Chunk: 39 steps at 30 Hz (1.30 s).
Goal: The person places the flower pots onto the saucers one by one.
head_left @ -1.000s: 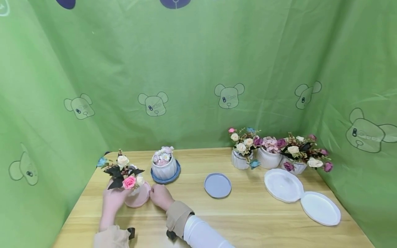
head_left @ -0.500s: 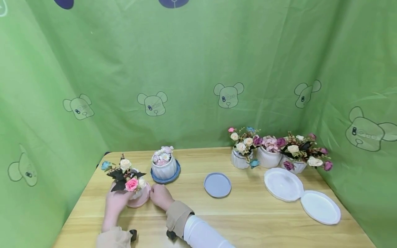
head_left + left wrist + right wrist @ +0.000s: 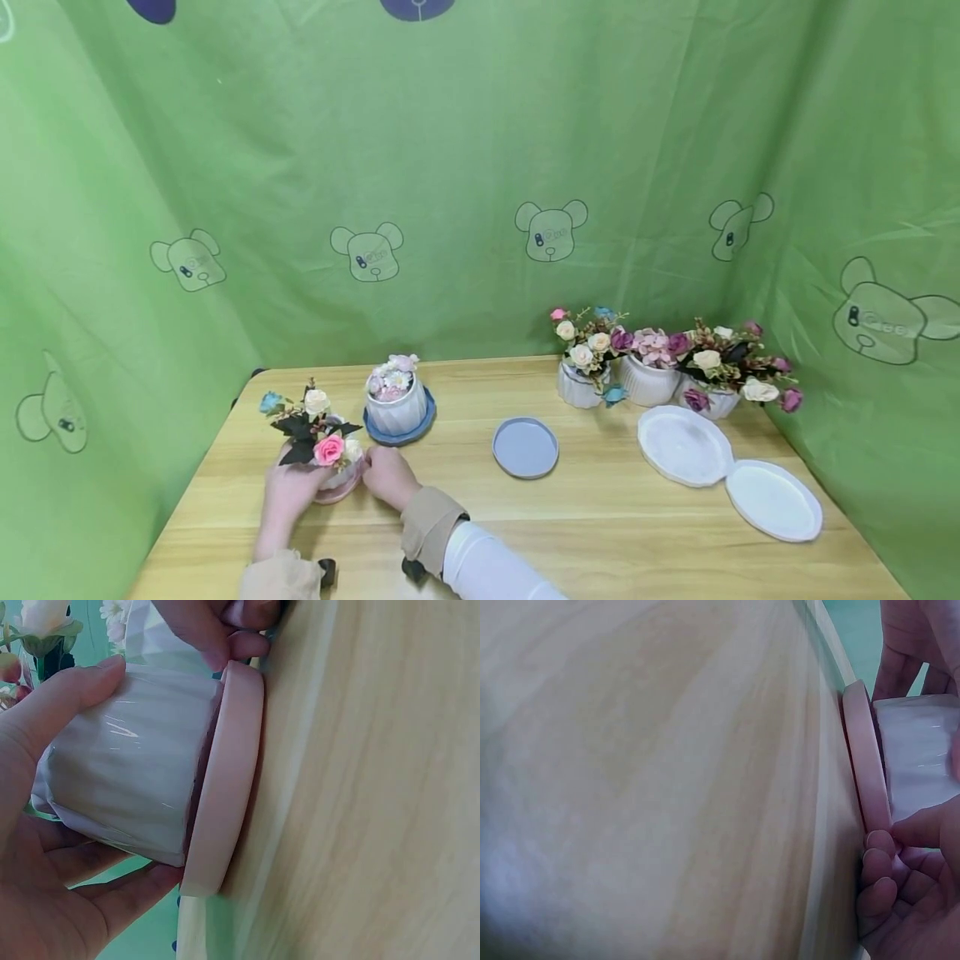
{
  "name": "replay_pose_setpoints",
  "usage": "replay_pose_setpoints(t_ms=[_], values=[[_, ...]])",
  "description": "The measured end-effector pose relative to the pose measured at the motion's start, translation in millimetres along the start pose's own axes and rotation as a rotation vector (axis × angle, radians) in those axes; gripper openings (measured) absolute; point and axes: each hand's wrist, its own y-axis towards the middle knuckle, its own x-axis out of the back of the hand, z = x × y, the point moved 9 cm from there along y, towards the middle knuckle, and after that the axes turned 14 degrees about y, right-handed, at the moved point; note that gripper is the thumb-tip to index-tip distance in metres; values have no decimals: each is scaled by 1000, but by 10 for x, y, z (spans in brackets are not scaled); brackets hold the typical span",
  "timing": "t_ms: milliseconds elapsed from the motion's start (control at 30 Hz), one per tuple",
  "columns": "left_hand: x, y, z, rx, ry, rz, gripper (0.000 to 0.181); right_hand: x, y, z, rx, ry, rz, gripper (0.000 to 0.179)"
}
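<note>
A white ribbed flower pot [image 3: 142, 757] with artificial roses and dark leaves [image 3: 318, 429] stands over a pink saucer [image 3: 229, 787]. My left hand [image 3: 291, 492] grips the pot, thumb on one side and fingers round the other. In the left wrist view the pot's base is right at the saucer's rim. My right hand [image 3: 390, 475] pinches the saucer's edge between thumb and curled fingers, as the right wrist view shows at the saucer [image 3: 866, 750]. Part of the saucer is hidden under the pot and hands.
A potted flower arrangement [image 3: 397, 396] sits on a blue saucer [image 3: 427, 417] behind my hands. A grey-blue saucer [image 3: 525, 448] lies mid-table. Two white saucers [image 3: 684, 446] are on the right, in front of several flower pots [image 3: 648, 379]. Green cloth [image 3: 480, 167] surrounds the wooden table [image 3: 600, 542].
My left hand has brought the flower pot to the right and down, over the pink saucer. My right hand has stayed at the saucer's edge.
</note>
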Motion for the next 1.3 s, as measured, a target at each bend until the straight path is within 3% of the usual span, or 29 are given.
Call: replay_pose_setpoints(t_ms=[500, 833, 1033, 1133, 1233, 1300], values=[[9, 10, -69, -69, 55, 5, 70, -20, 28, -7, 6, -14, 0, 20], [10, -33, -22, -14, 3, 66, 80, -22, 22, -22, 17, -18, -8, 16], [-39, 5, 25, -53, 48, 99, 72, 6, 7, 9, 39, -27, -19, 21], [12, -12, -22, -154, 70, 61, 60, 7, 14, 11, 43, -30, -25, 26], [176, -128, -220, -208, 99, -55, 45, 1, 19, 5, 33, -23, -21, 30], [163, -115, -183, -266, 6, -107, 40, -5, 20, 3, 29, -26, -18, 31]])
